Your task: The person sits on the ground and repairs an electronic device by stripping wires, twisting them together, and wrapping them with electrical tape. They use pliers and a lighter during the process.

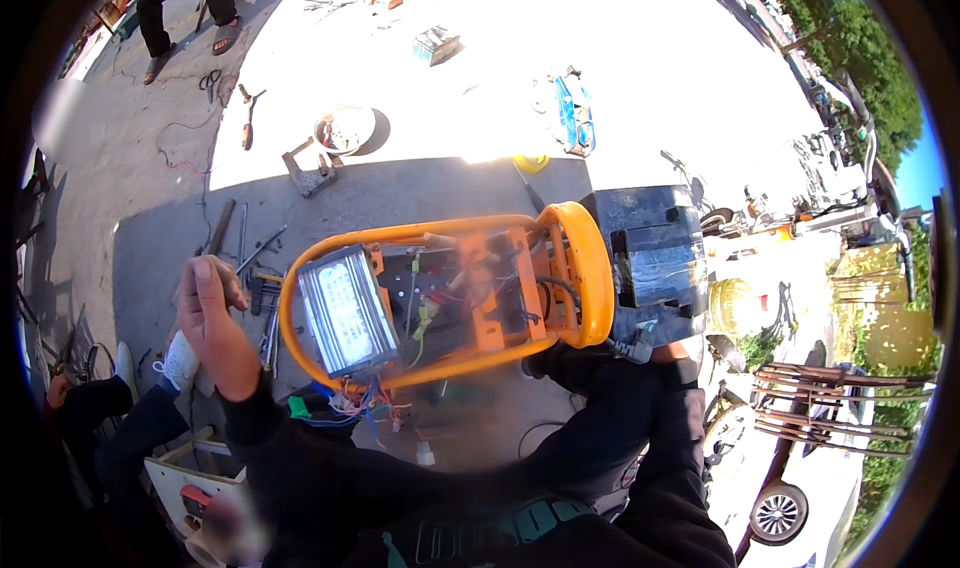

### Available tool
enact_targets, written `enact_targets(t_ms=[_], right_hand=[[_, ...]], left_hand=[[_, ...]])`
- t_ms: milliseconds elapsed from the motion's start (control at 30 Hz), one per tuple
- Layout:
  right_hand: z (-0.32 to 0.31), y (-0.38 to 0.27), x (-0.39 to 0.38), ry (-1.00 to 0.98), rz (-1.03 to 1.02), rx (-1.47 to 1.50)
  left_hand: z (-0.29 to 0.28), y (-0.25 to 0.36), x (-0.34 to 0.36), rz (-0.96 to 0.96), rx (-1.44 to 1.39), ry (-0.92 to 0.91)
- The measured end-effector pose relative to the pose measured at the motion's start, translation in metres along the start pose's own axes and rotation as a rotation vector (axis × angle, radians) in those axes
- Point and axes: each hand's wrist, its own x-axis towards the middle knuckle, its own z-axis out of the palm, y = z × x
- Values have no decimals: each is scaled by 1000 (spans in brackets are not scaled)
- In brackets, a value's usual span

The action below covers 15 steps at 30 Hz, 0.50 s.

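Observation:
An orange tubular frame [430, 376] lies across my lap. A silver finned metal box [348, 313] is mounted in its left end, with loose coloured wires and connectors [372, 406] hanging below. My left hand [215, 318] is raised just left of the frame, apart from it. Its fingers are loosely bent and nothing shows in them. At the frame's right end is a scuffed black boxy part [655, 263]. My right hand [675, 351] is at its near edge, beside a grey ribbed cable end [632, 348]; its fingers are hidden. A blurry smear covers the frame's middle.
Hand tools [262, 253] lie on the ground past my left hand. Farther off are a white bucket [345, 130], a metal bracket [308, 171] and a blue object [574, 113]. People sit or stand at left, near a wooden box [160, 473]. Metal rods [830, 403] are at right.

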Motion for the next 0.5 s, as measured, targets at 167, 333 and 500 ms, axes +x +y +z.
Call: enact_targets(t_ms=[167, 333, 500], right_hand=[[2, 17, -14, 104, 88, -6], [13, 22, -25, 124, 120, -4], [23, 21, -29, 116, 110, -8]], left_hand=[[16, 14, -2, -120, 118, -258], [23, 12, 2, -176, 160, -318], [37, -1, 1, -211, 135, -200]])
